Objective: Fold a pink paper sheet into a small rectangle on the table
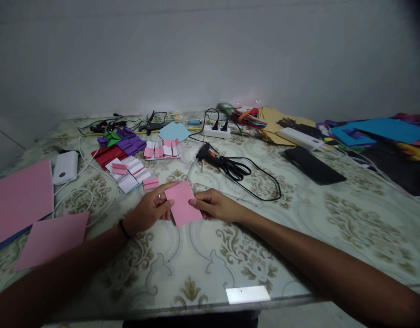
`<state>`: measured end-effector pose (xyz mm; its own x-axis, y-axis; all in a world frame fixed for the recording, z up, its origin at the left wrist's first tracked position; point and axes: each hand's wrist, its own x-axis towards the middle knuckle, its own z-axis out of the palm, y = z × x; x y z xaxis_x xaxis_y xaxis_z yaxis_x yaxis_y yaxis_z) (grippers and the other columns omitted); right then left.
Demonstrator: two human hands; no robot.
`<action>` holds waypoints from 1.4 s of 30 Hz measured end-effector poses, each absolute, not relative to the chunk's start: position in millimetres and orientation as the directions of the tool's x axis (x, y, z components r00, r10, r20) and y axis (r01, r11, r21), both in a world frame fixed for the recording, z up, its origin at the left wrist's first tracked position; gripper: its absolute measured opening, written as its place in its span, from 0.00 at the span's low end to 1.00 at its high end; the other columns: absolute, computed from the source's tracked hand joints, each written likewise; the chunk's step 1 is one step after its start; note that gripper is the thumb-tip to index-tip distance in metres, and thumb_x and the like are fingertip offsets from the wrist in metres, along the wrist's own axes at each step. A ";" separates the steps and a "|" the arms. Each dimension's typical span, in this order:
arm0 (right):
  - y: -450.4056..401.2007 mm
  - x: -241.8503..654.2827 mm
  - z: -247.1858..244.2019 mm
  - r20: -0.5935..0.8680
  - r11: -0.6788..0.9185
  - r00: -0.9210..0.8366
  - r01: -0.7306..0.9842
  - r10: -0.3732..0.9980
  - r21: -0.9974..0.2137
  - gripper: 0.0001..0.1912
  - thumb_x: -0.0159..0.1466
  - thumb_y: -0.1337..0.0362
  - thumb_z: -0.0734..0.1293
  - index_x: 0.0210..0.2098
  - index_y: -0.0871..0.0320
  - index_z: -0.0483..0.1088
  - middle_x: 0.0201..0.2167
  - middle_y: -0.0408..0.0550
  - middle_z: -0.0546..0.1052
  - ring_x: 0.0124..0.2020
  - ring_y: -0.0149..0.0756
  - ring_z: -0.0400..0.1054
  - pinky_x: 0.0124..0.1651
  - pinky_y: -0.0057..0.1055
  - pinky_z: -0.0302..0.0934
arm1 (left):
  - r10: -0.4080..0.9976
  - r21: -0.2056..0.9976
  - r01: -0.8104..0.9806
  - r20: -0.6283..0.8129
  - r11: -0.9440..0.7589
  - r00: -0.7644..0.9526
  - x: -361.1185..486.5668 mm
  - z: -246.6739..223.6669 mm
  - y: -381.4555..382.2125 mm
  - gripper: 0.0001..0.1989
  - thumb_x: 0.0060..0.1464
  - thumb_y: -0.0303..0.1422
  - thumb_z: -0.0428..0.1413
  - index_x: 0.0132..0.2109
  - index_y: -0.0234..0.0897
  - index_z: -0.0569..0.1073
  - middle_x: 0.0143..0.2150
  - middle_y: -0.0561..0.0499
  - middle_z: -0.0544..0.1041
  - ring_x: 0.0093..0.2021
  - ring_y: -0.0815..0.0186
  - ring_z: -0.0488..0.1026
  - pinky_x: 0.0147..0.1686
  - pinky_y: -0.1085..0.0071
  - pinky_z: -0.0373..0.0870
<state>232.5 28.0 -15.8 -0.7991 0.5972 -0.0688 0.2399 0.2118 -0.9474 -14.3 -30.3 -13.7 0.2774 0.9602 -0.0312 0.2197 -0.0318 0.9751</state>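
A pink sheet of paper [183, 203], roughly square, is held up in front of me over the table. My left hand [151, 207], with a ring and a dark wristband, is closed on its left edge, thumb on top. On the opposite edge my right hand [216, 205] pinches the paper between thumb and fingers. Just beyond my left hand lie a small folded pink piece [150, 183] and several folded pink and white pieces [133, 173]. More pink and white folded strips [163, 149] sit farther back.
Larger pink sheets [56, 237] lie at left beside a white power bank [65, 166] and cable. A glue gun [210, 155] with a coiled black cord rests beyond my hands. A power strip [216, 132], a black phone [314, 165] and coloured sheets [383, 130] are farther back and right.
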 end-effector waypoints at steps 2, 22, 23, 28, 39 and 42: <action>27.9 232.4 -15.1 -0.073 0.212 -0.799 0.245 0.597 -0.946 0.35 0.69 0.32 0.60 0.25 0.58 0.64 0.19 0.41 0.68 0.19 0.26 0.60 0.25 0.25 0.55 | 0.959 0.975 0.220 -0.031 -0.034 0.283 -14.4 -14.0 -29.8 0.32 0.64 0.38 0.57 0.71 0.30 0.65 0.22 0.57 0.72 0.23 0.69 0.71 0.24 0.75 0.67; 28.7 233.9 -16.6 -0.052 0.208 -0.820 0.205 0.570 -0.956 0.33 0.69 0.36 0.62 0.27 0.60 0.66 0.21 0.41 0.67 0.21 0.25 0.59 0.25 0.24 0.54 | 0.944 0.975 0.222 -0.058 -0.017 0.326 -16.4 -14.3 -28.7 0.29 0.63 0.40 0.59 0.65 0.27 0.72 0.24 0.55 0.73 0.23 0.70 0.69 0.26 0.75 0.67; 28.7 234.0 -16.6 -0.048 0.211 -0.822 0.201 0.568 -0.957 0.32 0.69 0.36 0.62 0.27 0.60 0.66 0.21 0.41 0.67 0.21 0.25 0.59 0.25 0.24 0.54 | 0.942 0.973 0.229 -0.058 -0.020 0.329 -16.9 -14.7 -28.6 0.29 0.63 0.40 0.59 0.65 0.27 0.72 0.24 0.55 0.73 0.23 0.70 0.69 0.26 0.75 0.67; 28.1 234.0 -16.3 -0.043 0.210 -0.815 0.199 0.578 -0.957 0.31 0.70 0.37 0.63 0.28 0.60 0.66 0.22 0.40 0.67 0.20 0.24 0.59 0.25 0.24 0.55 | 0.934 0.970 0.241 -0.051 -0.038 0.353 -20.1 -18.8 -27.9 0.27 0.64 0.39 0.58 0.66 0.28 0.72 0.26 0.55 0.72 0.25 0.70 0.69 0.27 0.75 0.67; 29.9 233.8 -19.3 -0.042 0.204 -0.816 0.194 0.577 -0.960 0.32 0.70 0.37 0.62 0.27 0.60 0.66 0.21 0.41 0.68 0.20 0.24 0.60 0.25 0.24 0.56 | 0.920 0.970 0.242 -0.063 -0.035 0.387 -19.1 -13.2 -29.7 0.25 0.64 0.36 0.58 0.64 0.32 0.75 0.28 0.56 0.70 0.27 0.71 0.66 0.28 0.77 0.66; 29.8 233.5 -20.0 -0.038 0.217 -0.818 0.197 0.574 -0.956 0.32 0.71 0.37 0.61 0.28 0.60 0.66 0.21 0.41 0.68 0.20 0.24 0.60 0.25 0.24 0.56 | 0.919 0.966 0.255 -0.065 -0.040 0.390 -18.7 -12.0 -29.7 0.24 0.63 0.36 0.58 0.64 0.32 0.75 0.28 0.55 0.71 0.27 0.71 0.66 0.29 0.77 0.67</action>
<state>233.5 29.8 -20.0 -0.8182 0.5736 -0.0382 0.1970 0.2174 -0.9560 -18.7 -29.7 -12.0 0.3898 0.9186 -0.0652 0.2549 -0.0395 0.9662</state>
